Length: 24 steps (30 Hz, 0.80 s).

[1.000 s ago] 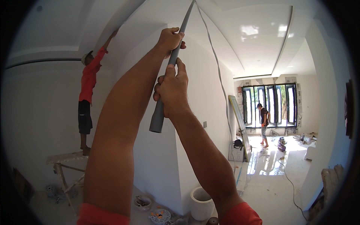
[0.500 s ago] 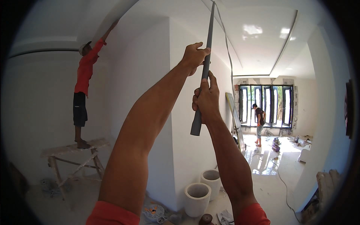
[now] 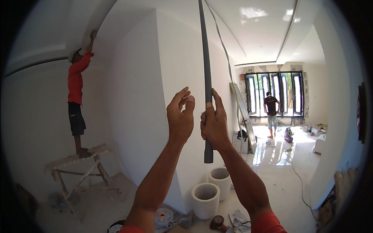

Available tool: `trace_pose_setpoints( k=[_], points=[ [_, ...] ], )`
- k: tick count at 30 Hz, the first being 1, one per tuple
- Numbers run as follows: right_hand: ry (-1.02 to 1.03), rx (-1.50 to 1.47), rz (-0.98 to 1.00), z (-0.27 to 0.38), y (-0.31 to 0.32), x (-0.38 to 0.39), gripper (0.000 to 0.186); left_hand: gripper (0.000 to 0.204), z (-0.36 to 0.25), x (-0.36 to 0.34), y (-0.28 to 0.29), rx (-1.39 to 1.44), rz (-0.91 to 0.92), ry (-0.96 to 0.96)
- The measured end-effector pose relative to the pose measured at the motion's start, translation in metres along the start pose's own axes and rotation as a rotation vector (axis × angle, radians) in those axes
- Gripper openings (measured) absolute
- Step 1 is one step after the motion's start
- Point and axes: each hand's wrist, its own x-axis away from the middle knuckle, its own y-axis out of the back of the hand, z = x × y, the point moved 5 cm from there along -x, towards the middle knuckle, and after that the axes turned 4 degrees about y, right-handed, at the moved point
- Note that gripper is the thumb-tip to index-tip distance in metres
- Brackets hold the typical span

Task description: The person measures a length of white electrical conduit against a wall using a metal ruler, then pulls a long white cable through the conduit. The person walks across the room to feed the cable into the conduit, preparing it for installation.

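A long grey pipe (image 3: 206, 58) rises nearly upright before me and runs out of the top of the view. Its lower end, slightly wider, hangs below my right hand (image 3: 214, 126). That hand is wrapped round the pipe near this end, with the index finger stretched up along it. Just left of the pipe, my left hand (image 3: 181, 116) is raised with nothing in it, fingers bent and apart from the thumb, not touching the pipe. A pale cable (image 3: 222, 39) hangs behind the pipe from the ceiling.
A person (image 3: 75, 85) in red stands on a wooden trestle (image 3: 77, 159), reaching to the ceiling. Another person (image 3: 271, 106) stands by the window (image 3: 293, 93). Two pale pots (image 3: 205, 206) stand at the wall corner (image 3: 163, 97). A cord (image 3: 298, 178) crosses the floor.
My left hand has let go of the pipe and moved down and left. The pipe's lower end is lower in view, still in my right hand. The person by the window has turned away.
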Motion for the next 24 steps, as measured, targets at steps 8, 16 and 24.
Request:
trace_pose_setpoints(
  k=[8,16,24],
  points=[
    [0.131,-0.006,0.123,-0.051,0.059,-0.001,0.062,0.066,0.072,0.055,-0.043,0.068,0.076,0.227],
    [0.075,-0.087,0.15,-0.098,0.076,-0.004,0.06,0.068,0.122,0.061,-0.068,0.094,0.158,0.277],
    [-0.012,-0.059,0.209,-0.149,0.089,0.004,0.058,0.052,0.138,0.055,-0.086,0.046,0.197,0.299]
  ],
)
